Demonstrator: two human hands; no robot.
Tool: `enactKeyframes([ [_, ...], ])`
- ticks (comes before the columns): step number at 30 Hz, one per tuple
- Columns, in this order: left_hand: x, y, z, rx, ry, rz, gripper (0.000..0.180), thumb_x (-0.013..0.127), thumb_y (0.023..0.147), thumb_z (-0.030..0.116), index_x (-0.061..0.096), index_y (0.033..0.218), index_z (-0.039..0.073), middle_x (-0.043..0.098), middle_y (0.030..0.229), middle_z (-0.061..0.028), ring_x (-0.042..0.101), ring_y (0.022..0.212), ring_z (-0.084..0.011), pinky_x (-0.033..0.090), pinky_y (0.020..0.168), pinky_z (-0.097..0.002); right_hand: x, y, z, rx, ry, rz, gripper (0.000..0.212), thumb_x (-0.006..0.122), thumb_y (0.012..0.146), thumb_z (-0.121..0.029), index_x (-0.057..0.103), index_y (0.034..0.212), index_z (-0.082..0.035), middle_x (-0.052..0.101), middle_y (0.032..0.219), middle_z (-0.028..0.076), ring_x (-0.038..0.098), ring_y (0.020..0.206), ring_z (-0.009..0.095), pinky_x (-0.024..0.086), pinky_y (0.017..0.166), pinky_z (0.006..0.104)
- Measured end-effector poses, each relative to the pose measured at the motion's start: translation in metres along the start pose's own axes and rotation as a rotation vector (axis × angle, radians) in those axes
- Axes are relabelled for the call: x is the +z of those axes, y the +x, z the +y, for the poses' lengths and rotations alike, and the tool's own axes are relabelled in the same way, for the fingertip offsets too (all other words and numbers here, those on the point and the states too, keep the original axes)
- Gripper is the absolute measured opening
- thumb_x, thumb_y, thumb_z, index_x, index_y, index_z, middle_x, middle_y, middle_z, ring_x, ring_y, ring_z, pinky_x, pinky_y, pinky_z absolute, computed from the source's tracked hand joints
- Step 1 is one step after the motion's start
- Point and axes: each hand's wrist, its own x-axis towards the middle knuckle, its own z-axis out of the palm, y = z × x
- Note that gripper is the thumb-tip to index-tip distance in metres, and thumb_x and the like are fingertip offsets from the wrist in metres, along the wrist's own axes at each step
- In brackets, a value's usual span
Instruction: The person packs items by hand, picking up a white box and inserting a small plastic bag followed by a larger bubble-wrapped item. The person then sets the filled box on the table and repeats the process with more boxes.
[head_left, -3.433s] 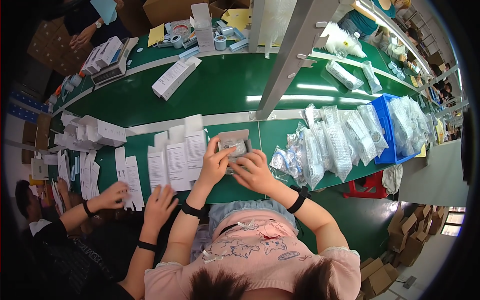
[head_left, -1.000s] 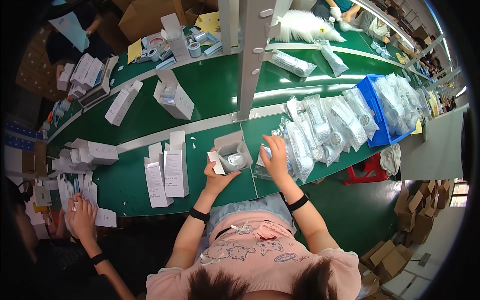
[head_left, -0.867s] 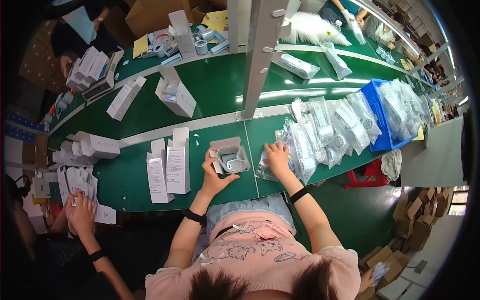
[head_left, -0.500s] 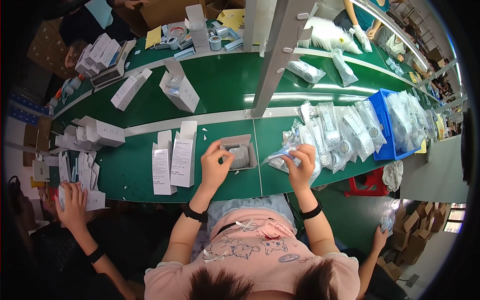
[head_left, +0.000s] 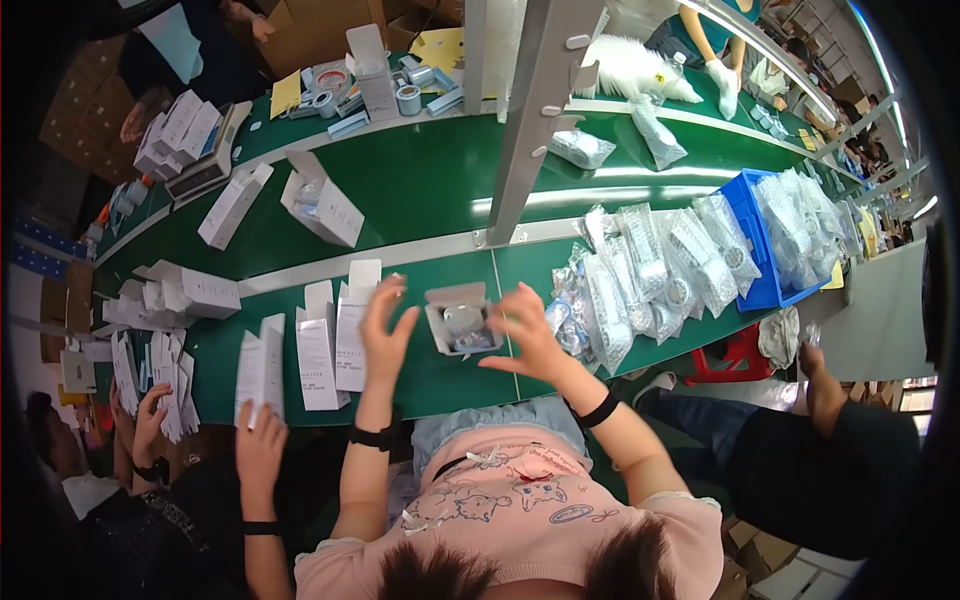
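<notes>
**On the green bench: two hands at an open tray**

On the near strip of the green table (head_left: pixel 440 370), just below the white rail, a small grey tray (head_left: pixel 462 318) lies open with a bagged part inside it. The left hand (head_left: pixel 387 325) hangs just left of the tray, fingers spread and raised, holding nothing; whether a fingertip brushes the tray's edge cannot be told. The right hand (head_left: pixel 527 335) sits at the tray's right side, thumb and fingers curled toward it in a loose pinch, touching or almost touching its rim; no firm grasp shows. Both wrists wear black bands.

Left of the left hand stand three white cartons (head_left: pixel 318 345), flaps up, side by side on the table. A second person's hand (head_left: pixel 260 440) reaches up from the lower edge and touches the leftmost carton. Further left, flat white sheets (head_left: pixel 150 370) lie fanned out, with another hand (head_left: pixel 150 410) on them.

Right of the right hand, a heap of clear bags (head_left: pixel 640 280) spreads across the table to a blue bin (head_left: pixel 752 240) filled with more of them. Beyond the rail, on the green belt (head_left: pixel 430 180), lie an open white box (head_left: pixel 322 205) and a closed one (head_left: pixel 233 205). A grey post (head_left: pixel 535 110) rises from the rail above the tray.
</notes>
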Motion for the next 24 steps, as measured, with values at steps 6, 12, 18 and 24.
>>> enactKeyframes([
  [6, -0.031, -0.018, -0.059, 0.050, 1.270, -0.203, 0.073, 0.069, 0.068, 0.019, 0.033, 0.130, 0.005, 0.021, 0.139, -0.0200, 0.019, 0.129, -0.0360, 0.019, 0.100, -0.0521, 0.061, -0.019, 0.027, 0.421, 0.455, -0.027, 0.090, 0.078, 0.059, -0.021, 0.028, 0.131, -0.002, 0.038, 0.128, 0.016, 0.036, 0.121, 0.030, 0.029, 0.101, 0.0362],
  [12, 0.009, -0.048, -0.032, -0.126, 1.180, -0.325, 0.081, 0.070, 0.067, 0.022, 0.028, 0.134, 0.006, 0.017, 0.140, -0.0206, 0.019, 0.127, -0.0378, 0.020, 0.100, -0.0508, 0.087, 0.077, 0.067, 0.514, 0.610, 0.183, 0.090, 0.074, 0.060, -0.015, 0.023, 0.133, -0.001, 0.035, 0.129, 0.019, 0.035, 0.121, 0.031, 0.028, 0.101, 0.0351],
  [18, 0.001, -0.029, -0.051, -0.300, 0.637, -0.010, 0.082, 0.069, 0.070, 0.019, 0.023, 0.136, 0.007, 0.015, 0.141, -0.0204, 0.020, 0.126, -0.0380, 0.021, 0.102, -0.0448, 0.119, 0.136, 0.136, 0.451, 0.446, 0.216, 0.095, 0.072, 0.061, -0.015, 0.015, 0.135, 0.000, 0.032, 0.129, 0.022, 0.035, 0.118, 0.037, 0.029, 0.100, 0.0361],
  [24, -0.020, -0.048, -0.115, -0.497, 0.183, -0.162, 0.082, 0.068, 0.072, 0.012, 0.019, 0.137, 0.004, 0.022, 0.138, -0.0193, 0.029, 0.123, -0.0307, 0.026, 0.100, -0.0385, 0.030, 0.054, 0.102, 0.457, 0.242, -0.825, 0.073, 0.066, 0.069, -0.020, 0.033, 0.130, 0.000, 0.040, 0.128, 0.024, 0.043, 0.114, 0.038, 0.037, 0.094, 0.0360],
])
